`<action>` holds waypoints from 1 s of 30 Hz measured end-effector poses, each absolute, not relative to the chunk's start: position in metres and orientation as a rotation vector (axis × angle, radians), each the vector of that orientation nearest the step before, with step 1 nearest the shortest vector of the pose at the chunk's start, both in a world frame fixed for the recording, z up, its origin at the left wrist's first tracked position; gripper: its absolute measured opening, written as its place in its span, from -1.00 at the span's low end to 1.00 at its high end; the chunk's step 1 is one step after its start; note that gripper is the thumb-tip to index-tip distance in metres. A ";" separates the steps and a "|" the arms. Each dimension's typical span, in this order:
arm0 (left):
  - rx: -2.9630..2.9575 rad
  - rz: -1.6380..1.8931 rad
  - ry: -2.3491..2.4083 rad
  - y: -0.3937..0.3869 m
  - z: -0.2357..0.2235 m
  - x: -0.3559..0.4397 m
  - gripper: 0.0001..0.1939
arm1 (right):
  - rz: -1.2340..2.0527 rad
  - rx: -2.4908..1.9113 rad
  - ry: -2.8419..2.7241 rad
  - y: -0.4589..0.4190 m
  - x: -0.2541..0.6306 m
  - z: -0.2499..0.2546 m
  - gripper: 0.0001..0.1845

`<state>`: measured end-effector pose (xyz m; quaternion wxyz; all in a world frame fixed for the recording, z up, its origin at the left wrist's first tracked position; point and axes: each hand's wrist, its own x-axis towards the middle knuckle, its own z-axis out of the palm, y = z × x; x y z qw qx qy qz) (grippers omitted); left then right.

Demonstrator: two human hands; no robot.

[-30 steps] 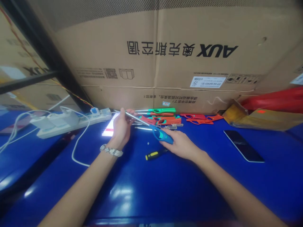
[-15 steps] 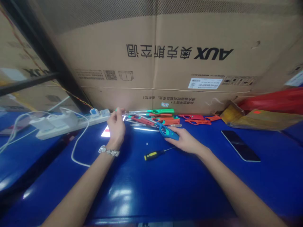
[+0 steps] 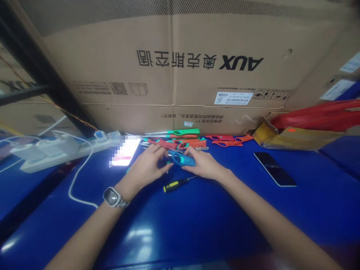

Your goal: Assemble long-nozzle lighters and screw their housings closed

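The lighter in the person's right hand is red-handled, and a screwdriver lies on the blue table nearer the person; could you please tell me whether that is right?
Not quite: the head view shows that the lighter in the right hand is blue-handled. The screwdriver does lie on the blue table nearer the person.

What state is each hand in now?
Left hand: partly curled beside the blue lighter; whether it grips anything cannot be told.
Right hand: closed, holding that blue lighter.

Head cam, fwd & down at hands [image 3: 144, 167], tbl [image 3: 213, 225] close, cardboard [image 3: 180, 77] in bkgd.
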<state>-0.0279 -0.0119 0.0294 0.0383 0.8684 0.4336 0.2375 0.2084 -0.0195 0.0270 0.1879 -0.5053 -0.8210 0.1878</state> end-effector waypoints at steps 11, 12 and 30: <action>2.636 0.770 1.049 0.015 0.020 -0.038 -0.73 | 0.550 -1.090 -2.311 0.004 0.206 0.026 -0.75; 2.614 0.791 1.063 0.016 0.019 -0.038 -0.72 | 0.554 -1.090 -2.292 0.007 0.205 0.026 -0.74; 2.463 0.625 1.132 0.023 0.010 -0.046 -0.72 | 0.025 -1.473 -1.943 0.039 0.189 0.015 -0.75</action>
